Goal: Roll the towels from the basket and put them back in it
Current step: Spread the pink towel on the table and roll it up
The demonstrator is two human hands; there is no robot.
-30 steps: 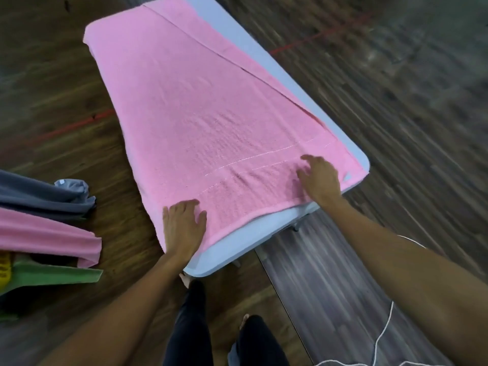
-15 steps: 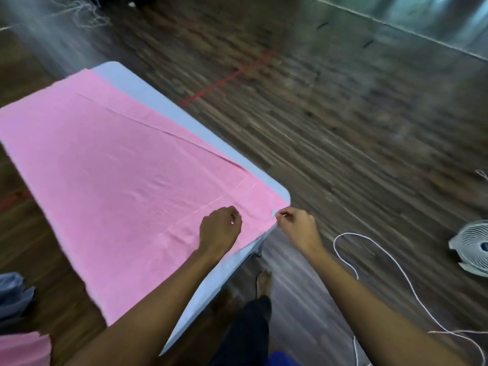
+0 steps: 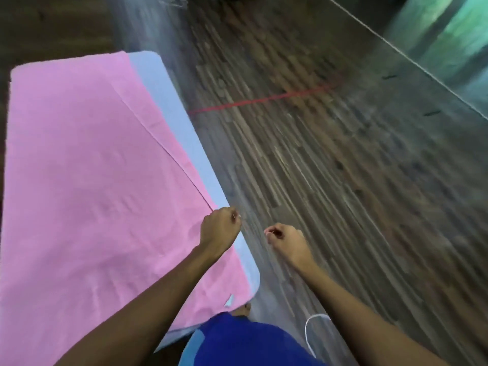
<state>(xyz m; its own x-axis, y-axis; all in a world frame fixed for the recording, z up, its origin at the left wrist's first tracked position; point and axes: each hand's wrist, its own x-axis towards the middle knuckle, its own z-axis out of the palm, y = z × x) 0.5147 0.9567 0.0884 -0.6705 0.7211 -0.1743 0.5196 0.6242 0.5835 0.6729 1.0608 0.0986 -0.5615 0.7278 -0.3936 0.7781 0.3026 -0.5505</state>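
The left hand (image 3: 220, 228) reaches along a straight forearm to the right edge of the pale grey tabletop (image 3: 169, 112). Its grip is curled, pinching the folded edge of the flat pink terry towel (image 3: 87, 186) that covers most of the tabletop. The right hand (image 3: 287, 241) hangs off that edge over the dark wooden plank floor (image 3: 330, 167), thumb pressed to forefinger and nothing visible in its grip. A white cord (image 3: 309, 331) loops beneath the right forearm.
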